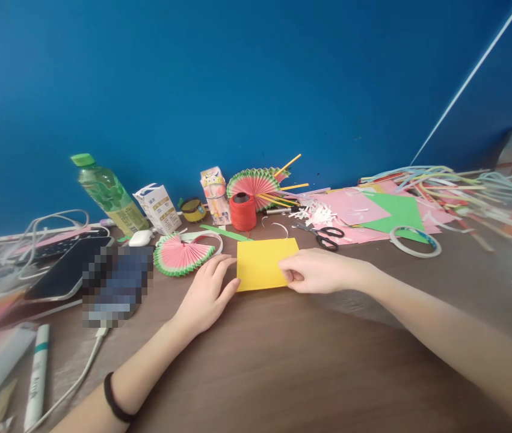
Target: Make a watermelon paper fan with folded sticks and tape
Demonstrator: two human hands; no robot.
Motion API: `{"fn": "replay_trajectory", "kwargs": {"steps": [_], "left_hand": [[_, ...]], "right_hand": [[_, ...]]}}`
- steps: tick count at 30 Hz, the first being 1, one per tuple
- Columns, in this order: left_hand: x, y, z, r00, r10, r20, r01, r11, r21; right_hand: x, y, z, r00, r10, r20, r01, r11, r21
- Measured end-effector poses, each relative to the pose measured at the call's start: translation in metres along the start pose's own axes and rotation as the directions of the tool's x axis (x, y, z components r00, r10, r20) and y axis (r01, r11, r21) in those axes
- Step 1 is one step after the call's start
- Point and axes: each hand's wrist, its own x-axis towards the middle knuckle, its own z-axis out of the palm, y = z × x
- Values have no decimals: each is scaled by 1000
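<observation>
One sheet of yellow paper [260, 264] lies flat on the table [256, 361]. Left hand [208, 291]: at the paper's left edge, grip spread wide. Right hand [316, 270]: over the paper's right edge, grip narrow and curled; whether it pinches the sheet cannot be told. The paper is presumably light, thin and easily creased, best held by opposite edges. Behind the paper: scissors [321, 234] to the right, red thread spool [243, 214] slightly left.

Left hand [208, 291] palm down, right hand [313, 270] curled
</observation>
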Motion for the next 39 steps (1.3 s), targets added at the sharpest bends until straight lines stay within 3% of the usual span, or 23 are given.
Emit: {"fn": "replay_trajectory", "kwargs": {"steps": [3,8,12,22,30,39], "left_hand": [[-1,6,-7,997,71,-16,-71,997,6],[-1,14,-10,976,194,94,-196,981,6],[-1,13,-7,969,212,130,-218,975,35],[0,10,-4,959,270,86,-282,937,206],[0,11,-7,975,174,140,-187,979,82],[4,10,-1,985,25,170,-32,999,42]], "right_hand": [[5,-3,5,999,-51,-10,51,999,2],[11,-2,11,995,-88,-46,88,996,11],[12,1,12,994,-96,-49,98,994,47],[15,10,15,994,-105,-26,108,981,162],[16,13,14,999,-32,3,30,954,298],[18,17,20,997,77,7,-76,958,277]]}}
